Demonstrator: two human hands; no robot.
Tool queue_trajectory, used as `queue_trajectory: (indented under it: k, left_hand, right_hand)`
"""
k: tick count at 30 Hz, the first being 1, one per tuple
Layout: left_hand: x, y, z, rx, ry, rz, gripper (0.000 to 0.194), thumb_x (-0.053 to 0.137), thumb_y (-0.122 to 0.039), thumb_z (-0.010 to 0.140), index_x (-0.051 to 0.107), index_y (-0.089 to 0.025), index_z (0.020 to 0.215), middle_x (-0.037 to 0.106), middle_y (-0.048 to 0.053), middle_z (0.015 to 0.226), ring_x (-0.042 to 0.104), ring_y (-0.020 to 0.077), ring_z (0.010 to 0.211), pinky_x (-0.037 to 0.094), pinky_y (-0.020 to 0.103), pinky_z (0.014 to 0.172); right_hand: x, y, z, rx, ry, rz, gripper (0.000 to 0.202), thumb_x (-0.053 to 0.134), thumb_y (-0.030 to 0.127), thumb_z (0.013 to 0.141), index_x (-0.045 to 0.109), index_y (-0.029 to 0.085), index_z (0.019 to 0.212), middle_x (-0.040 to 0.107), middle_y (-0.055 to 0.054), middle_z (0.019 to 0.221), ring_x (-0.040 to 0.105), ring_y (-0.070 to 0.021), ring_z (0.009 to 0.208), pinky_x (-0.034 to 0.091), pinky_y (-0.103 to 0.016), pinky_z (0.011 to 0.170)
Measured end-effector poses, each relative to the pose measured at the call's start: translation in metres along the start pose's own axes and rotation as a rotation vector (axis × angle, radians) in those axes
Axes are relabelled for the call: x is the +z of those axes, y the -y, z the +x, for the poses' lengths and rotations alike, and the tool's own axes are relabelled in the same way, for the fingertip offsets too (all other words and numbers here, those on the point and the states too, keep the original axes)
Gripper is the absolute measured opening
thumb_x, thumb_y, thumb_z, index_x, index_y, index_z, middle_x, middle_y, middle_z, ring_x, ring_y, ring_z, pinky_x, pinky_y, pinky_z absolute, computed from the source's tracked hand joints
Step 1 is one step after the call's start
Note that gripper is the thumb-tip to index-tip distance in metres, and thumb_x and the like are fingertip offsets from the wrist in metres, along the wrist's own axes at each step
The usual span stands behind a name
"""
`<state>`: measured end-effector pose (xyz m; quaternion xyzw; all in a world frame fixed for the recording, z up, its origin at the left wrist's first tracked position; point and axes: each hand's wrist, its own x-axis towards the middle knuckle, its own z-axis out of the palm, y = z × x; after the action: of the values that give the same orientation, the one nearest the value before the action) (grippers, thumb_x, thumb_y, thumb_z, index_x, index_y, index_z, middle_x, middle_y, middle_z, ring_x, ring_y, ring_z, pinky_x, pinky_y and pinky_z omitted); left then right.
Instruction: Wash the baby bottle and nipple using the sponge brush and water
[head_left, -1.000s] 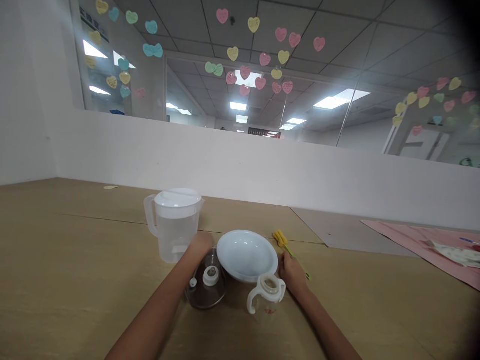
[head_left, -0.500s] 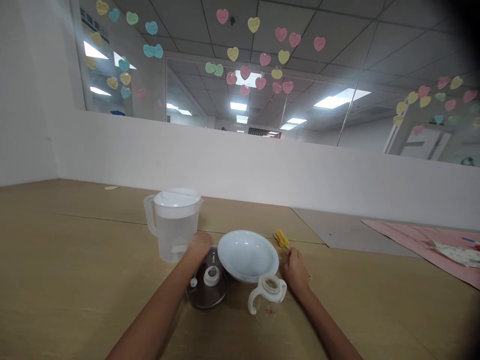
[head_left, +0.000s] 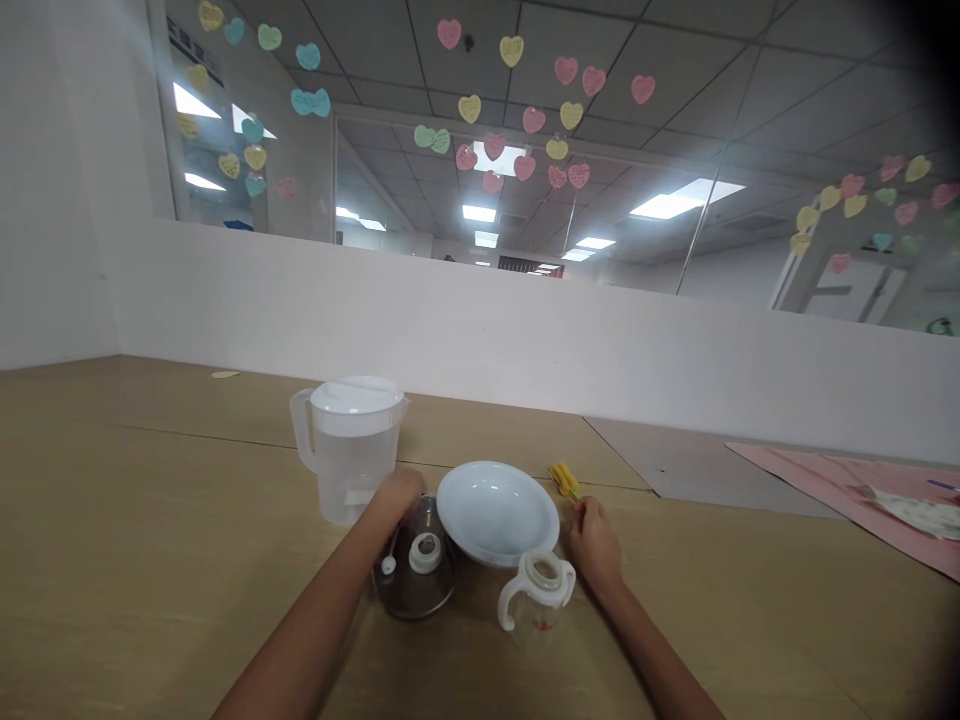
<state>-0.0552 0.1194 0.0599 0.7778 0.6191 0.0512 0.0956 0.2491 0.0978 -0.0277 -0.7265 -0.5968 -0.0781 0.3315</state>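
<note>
My right hand [head_left: 596, 545] is closed around the green handle of a small brush with a yellow head [head_left: 564, 479], which points away from me. Beside the white bowl [head_left: 497, 512], my left hand [head_left: 397, 492] is at the far left edge of a dark round tray [head_left: 412, 602]; its fingers are bent down and mostly hidden. On the tray lie a white ring-shaped cap [head_left: 425, 552], a thin straw with a white end [head_left: 388, 565] and a clear cover [head_left: 427, 513]. A clear baby bottle with white handles [head_left: 544, 592] stands open in front of the bowl.
Behind my left hand stands a lidded clear pitcher [head_left: 355, 465] of water. A grey mat [head_left: 686, 470] and a pink cloth [head_left: 832, 480] lie at the right of the brown tabletop [head_left: 187, 540]. A white wall [head_left: 420, 310] with a window rises behind.
The whole view has shifted very slightly. Both hands keep nearly the same place, the right one still on the brush.
</note>
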Motion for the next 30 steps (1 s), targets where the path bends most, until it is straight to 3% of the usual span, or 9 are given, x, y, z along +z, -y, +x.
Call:
queue_trajectory:
  k: [4,6,11,16,20,25,27,30]
  left_hand:
    - [-0.008,-0.011,-0.007,-0.072,0.008,0.151,0.013,0.062,0.003,0.051,0.064,-0.01,0.054,0.068,0.017,0.073,0.064,0.0285,0.078,0.047,0.034,0.073]
    - [-0.014,-0.015,-0.011,-0.092,-0.018,0.198,0.016,0.058,0.001,0.058,0.067,-0.009,0.068,0.067,0.019,0.085,0.063,0.0276,0.085,0.047,0.033,0.076]
    - [-0.039,-0.023,-0.019,-0.125,-0.06,0.256,0.025,0.063,-0.003,0.055,0.067,-0.007,0.079,0.066,0.02,0.084,0.063,0.029,0.084,0.048,0.032,0.071]
    - [-0.067,-0.034,-0.036,-0.062,-0.236,0.227,0.018,0.055,-0.015,0.068,0.066,-0.01,0.082,0.066,0.016,0.088,0.062,0.0262,0.085,0.046,0.032,0.071]
    - [-0.073,-0.045,-0.04,0.145,-0.424,-0.191,0.019,0.048,-0.019,0.075,0.065,-0.015,0.081,0.067,0.007,0.077,0.063,0.0173,0.072,0.046,0.026,0.067]
    - [-0.056,-0.06,-0.021,0.251,-0.272,-0.896,0.026,0.045,-0.03,0.081,0.058,-0.011,0.093,0.066,0.009,0.083,0.063,0.0127,0.062,0.048,0.021,0.052]
    - [-0.047,-0.063,-0.014,0.292,-0.227,-1.032,0.024,0.044,-0.027,0.081,0.055,-0.011,0.094,0.064,0.01,0.092,0.063,0.0117,0.064,0.049,0.02,0.052]
    - [-0.041,-0.067,-0.012,0.354,-0.258,-0.973,0.024,0.043,-0.026,0.081,0.056,-0.013,0.096,0.064,0.006,0.084,0.061,0.0094,0.058,0.048,0.02,0.053]
  right_hand:
    - [0.005,-0.007,0.002,-0.051,-0.028,0.126,0.033,0.031,0.014,0.07,0.056,0.016,0.092,0.061,-0.008,0.09,0.057,-0.0192,0.079,0.041,-0.029,0.066]
    - [0.006,-0.009,0.002,-0.068,-0.064,0.198,0.039,0.03,0.014,0.069,0.058,0.014,0.097,0.062,-0.009,0.096,0.057,-0.0201,0.086,0.042,-0.032,0.074]
    - [0.002,-0.004,0.002,-0.067,-0.198,0.265,0.045,0.027,0.017,0.074,0.057,0.012,0.108,0.06,-0.01,0.105,0.055,-0.0209,0.092,0.041,-0.033,0.078]
    - [-0.005,-0.002,0.001,-0.211,-0.362,0.194,0.047,0.027,0.011,0.072,0.058,0.01,0.108,0.063,-0.01,0.099,0.052,-0.0206,0.09,0.037,-0.034,0.079]
    - [-0.007,-0.001,0.0,-0.226,-0.455,0.124,0.04,0.033,0.015,0.076,0.059,0.015,0.107,0.065,-0.008,0.093,0.051,-0.0194,0.083,0.031,-0.034,0.081]
    - [-0.016,0.006,-0.001,-0.114,-0.491,0.252,0.039,0.038,0.041,0.084,0.063,0.015,0.096,0.065,-0.009,0.089,0.051,-0.0202,0.084,0.028,-0.036,0.087]
    - [-0.021,0.01,-0.002,-0.049,-0.526,0.393,0.044,0.034,0.046,0.084,0.063,0.014,0.093,0.064,-0.01,0.093,0.052,-0.0207,0.088,0.03,-0.036,0.088]
    - [-0.024,0.011,0.0,0.114,-0.523,0.687,0.045,0.035,0.05,0.083,0.061,0.014,0.09,0.062,-0.009,0.092,0.053,-0.0201,0.089,0.036,-0.034,0.084]
